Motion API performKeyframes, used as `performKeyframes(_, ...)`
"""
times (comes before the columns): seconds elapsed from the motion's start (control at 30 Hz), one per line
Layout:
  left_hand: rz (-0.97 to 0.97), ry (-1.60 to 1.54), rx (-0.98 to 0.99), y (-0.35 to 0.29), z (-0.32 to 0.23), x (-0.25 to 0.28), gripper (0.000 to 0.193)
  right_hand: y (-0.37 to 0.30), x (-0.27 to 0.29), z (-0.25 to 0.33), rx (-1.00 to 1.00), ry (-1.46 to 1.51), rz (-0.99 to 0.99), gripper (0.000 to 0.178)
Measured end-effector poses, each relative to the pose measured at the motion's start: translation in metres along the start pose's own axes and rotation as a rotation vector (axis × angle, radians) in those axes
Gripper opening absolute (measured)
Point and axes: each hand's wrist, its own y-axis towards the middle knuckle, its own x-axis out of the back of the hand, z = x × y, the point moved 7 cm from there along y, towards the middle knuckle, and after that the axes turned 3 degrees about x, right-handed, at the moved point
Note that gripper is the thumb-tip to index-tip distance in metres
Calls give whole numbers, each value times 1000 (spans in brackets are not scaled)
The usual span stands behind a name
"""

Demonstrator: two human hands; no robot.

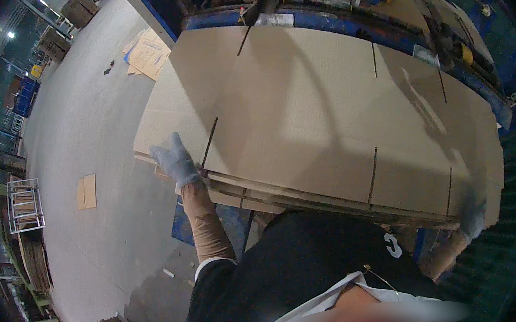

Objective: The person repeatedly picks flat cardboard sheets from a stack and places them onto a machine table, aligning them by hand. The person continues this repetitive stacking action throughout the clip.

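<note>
Stretching cardboard stack (301,95): right in front of the person, long axis left-to-right, right end slanting closer; far long edge faces the blue machine beam (357,26).
Left hand (179,165): gloved, at the near left corner, thumb and fingers spread; stack's mostly off to its right.
Right hand (473,218): nearest the other end, can't tell its fingers tbh.
Dark slits (209,142): crosswise, pointing beamward.

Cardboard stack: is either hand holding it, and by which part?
The left hand is at the near-left corner of the cardboard stack, the right hand at its near-right corner; whether either grips it cannot be told.
</note>
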Motion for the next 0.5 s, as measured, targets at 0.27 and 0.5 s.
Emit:
performKeyframes(0.27, 91, -541, 117, 33, 10, 9, 83, 51, -81, -105, 98, -362, -26, 46)
performKeyframes(0.5, 177, -999, -123, 35, -99, 100, 65, 43, -82, -94, 233, -399, -539, 45)
